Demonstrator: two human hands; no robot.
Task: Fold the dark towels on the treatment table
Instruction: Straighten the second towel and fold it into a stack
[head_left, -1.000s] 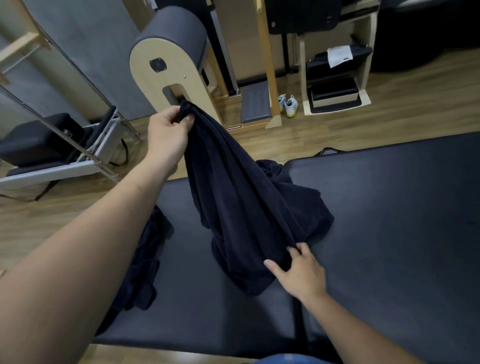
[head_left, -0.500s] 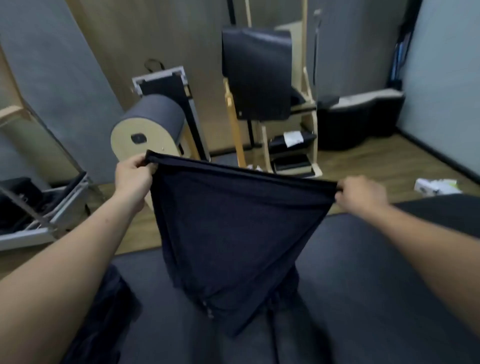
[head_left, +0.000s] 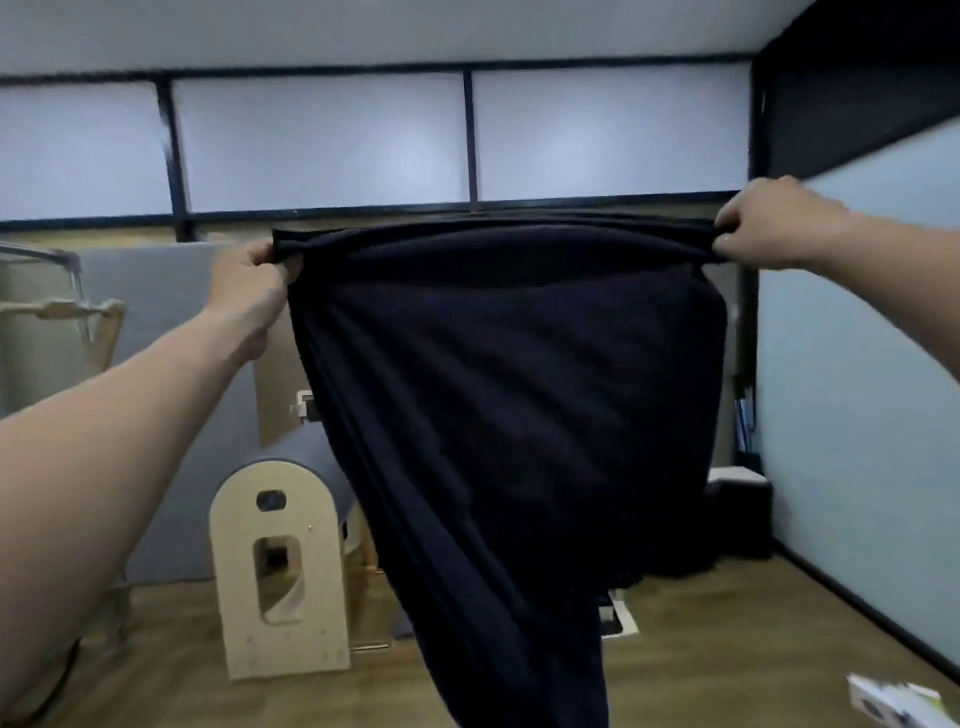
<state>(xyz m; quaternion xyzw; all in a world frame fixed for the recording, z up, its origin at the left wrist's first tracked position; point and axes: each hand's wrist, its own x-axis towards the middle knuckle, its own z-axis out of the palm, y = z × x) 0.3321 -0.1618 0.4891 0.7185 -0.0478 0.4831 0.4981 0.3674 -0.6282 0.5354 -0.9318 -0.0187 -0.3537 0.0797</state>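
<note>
Reading any labels?

— Only a white-and-green box (head_left: 893, 701) on the floor (head_left: 727, 649) at lower right, and its print is too blurred for me.

— And the towel?

— The dark towel (head_left: 519, 415) hangs in the air, spread between both hands. My left hand (head_left: 249, 283) pinches one top corner and my right hand (head_left: 769, 223) grips the other. It screens the middle of the room. A wooden arched barrel (head_left: 280, 582) stands to its left. Open floor runs right, up to the pale wall (head_left: 857, 415).
</note>
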